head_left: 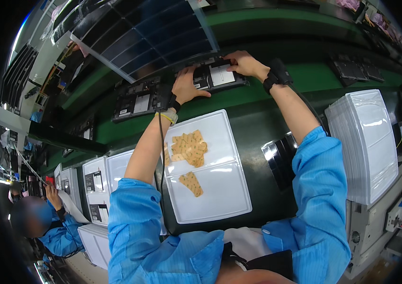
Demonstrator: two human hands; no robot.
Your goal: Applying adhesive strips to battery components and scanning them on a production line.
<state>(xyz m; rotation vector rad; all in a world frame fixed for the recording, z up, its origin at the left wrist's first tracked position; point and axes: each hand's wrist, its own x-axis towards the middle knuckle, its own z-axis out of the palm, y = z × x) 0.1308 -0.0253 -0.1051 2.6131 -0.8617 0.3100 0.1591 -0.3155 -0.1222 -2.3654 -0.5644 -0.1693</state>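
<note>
An open laptop base (205, 78), dark with a white label on its battery, lies on the green conveyor in front of me. My left hand (187, 88) grips its left end, fingers reaching over the top and thumb along the near edge. At the opposite end my right hand (245, 65) is closed on the far right corner, its thumb near the white label. Each wrist wears a dark band with a small device. A second laptop base (139, 100) sits just left of my left hand. Between my forearms is a white plastic tray (234, 189) carrying tan adhesive pieces (189, 147).
A tall stack of white trays (364, 142) stands at right, near a black glossy part (279, 158). Trays with batteries (98, 182) are at left, beside a co-worker in a blue sleeve (66, 232). A clear hanging panel (149, 35) overhangs the conveyor. More laptop bases (352, 70) lie farther right.
</note>
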